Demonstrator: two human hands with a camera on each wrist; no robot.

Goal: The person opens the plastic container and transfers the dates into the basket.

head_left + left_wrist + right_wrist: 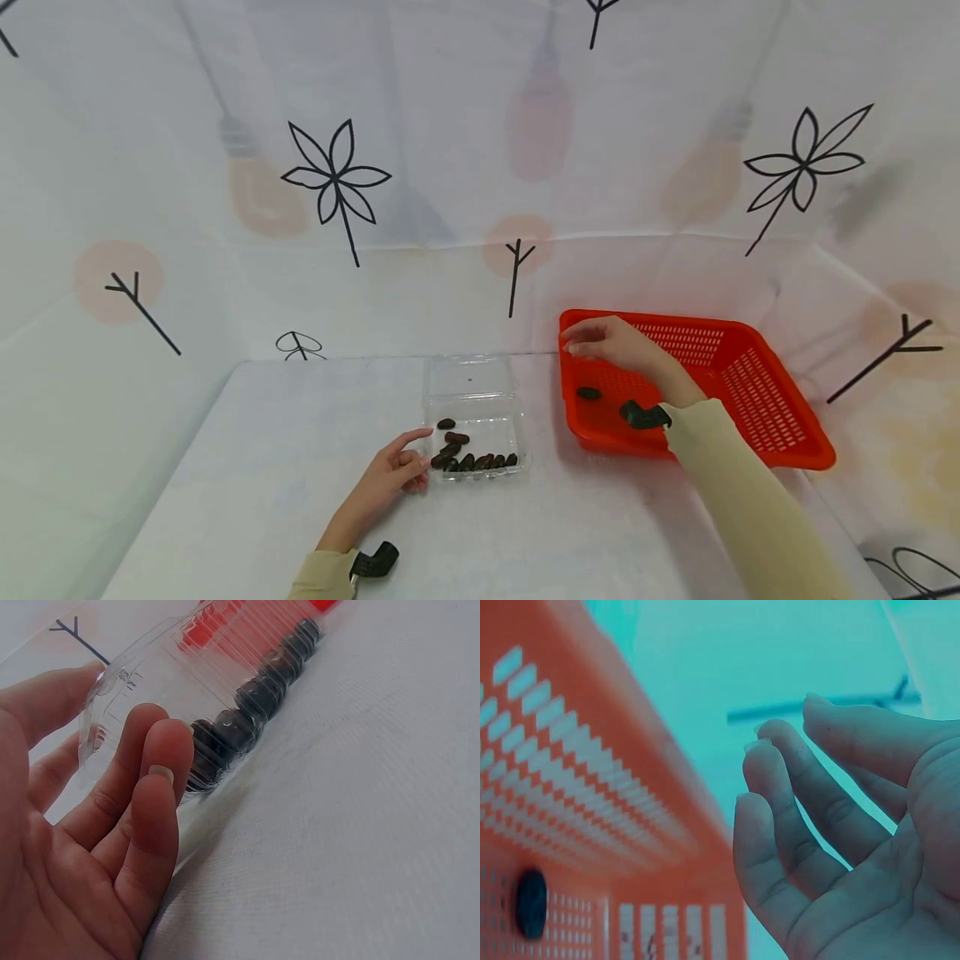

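A clear plastic box (486, 410) with its lid tipped back holds several dark brown oval fruits (467, 462) that look like dates. They line its front edge and left side. Beside the box is my left hand (392, 477), one finger extended to its left rim and the others loosely bent near its corner. In the left wrist view, a row of the dates (259, 697) shows through the clear wall. My right hand (618, 343) hovers over the left part of a red basket (780, 454), fingers slightly bent with nothing between them. A single date (588, 393) lies inside the basket.
The box and basket stand on a white cloth-covered table (285, 442), the basket to the right of the box. A white patterned sheet (450, 183) hangs behind. The basket has raised, slotted walls.
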